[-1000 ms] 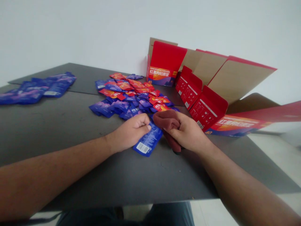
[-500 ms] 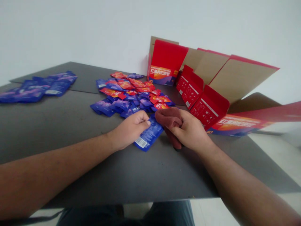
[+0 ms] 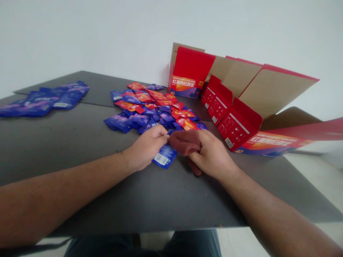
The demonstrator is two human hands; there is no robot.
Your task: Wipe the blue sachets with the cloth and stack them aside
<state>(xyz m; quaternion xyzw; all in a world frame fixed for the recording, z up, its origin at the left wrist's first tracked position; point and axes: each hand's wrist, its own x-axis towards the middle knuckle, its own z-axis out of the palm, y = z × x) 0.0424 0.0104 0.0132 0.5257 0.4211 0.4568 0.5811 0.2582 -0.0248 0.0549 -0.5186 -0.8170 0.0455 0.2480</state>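
Between finger and thumb, my left hand pinches the upper edge of a blue pouch, whose barcode end points toward me. My right hand is closed around a folded reddish-brown cloth, which lies over the pouch's upper right part and hides it. Just beyond my hands is a heap of red and blue pouches on the dark grey table.
Further left lies a group of blue pouches. Red printed cartons with raised flaps stand at the right: one box at the back, another box nearer. A white wall rises behind the table.
My right hand has moved the cloth left and slightly down across the pouch, covering more of it. My left hand keeps its pinch and has hardly moved.
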